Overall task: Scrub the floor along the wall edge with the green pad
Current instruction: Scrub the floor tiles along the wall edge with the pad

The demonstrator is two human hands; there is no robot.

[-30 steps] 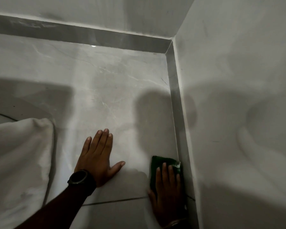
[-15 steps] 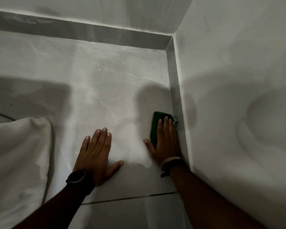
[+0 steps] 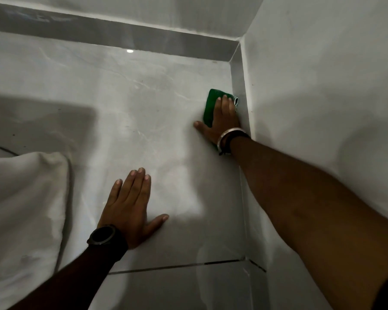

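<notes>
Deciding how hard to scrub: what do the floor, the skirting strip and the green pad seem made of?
The floor looks like polished marble-look tile: pale veins, a light glint, a dark grout joint. The skirting strip is probably similar glazed tile, darker grey with a sheen. The green pad is matte, seemingly synthetic scouring fibre; its corner looks bent at the strip.

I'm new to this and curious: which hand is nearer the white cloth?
Left. The left hand lies flat on the floor just right of the white cloth, apart from it. The right hand presses the green pad far off, by the wall.
</notes>
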